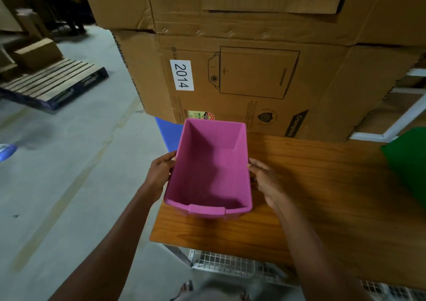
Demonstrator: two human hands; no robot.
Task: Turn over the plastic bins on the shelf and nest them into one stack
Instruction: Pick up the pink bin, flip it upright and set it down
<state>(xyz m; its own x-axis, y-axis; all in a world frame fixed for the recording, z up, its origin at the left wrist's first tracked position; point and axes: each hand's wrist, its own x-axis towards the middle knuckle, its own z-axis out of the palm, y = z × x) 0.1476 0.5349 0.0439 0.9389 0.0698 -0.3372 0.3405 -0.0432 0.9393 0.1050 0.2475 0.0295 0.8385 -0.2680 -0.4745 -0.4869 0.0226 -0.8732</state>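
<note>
left hand: left hand (161,174) grips the left long wall of the pink bin (208,169), fingers curled over the rim at mid-length.
right hand: right hand (265,178) holds the right long wall, fingertips on the rim; the rest of the fingers are hidden behind the wall, so how far they curl cannot be told.
pink bin: upright, opening up, nothing inside it; sits between both hands over the near-left part of the wooden shelf top (322,197); near end has a flat handle lip; whether the base touches the wood cannot be told.
edges: shelf's left edge runs just beside the left hand, with bare concrete floor (69,162) beyond it; shelf's near edge lies near the bin's near end; bare wood spreads to the right of the right hand.
far side: stacked cardboard boxes (253,70) stand close behind the bin's far end, one bearing a white label reading 2014.
blue bin: blue bin (169,135) shows only as a corner at the far left, mostly hidden by the pink bin.
green bin: green bin (408,162) well apart at the right, cut off by the frame edge; orientation unclear.
floor: wooden pallet (50,84) far left, well apart from the shelf.
below shelf: wire mesh (230,264) under the near edge, dim and partly hidden.
</note>
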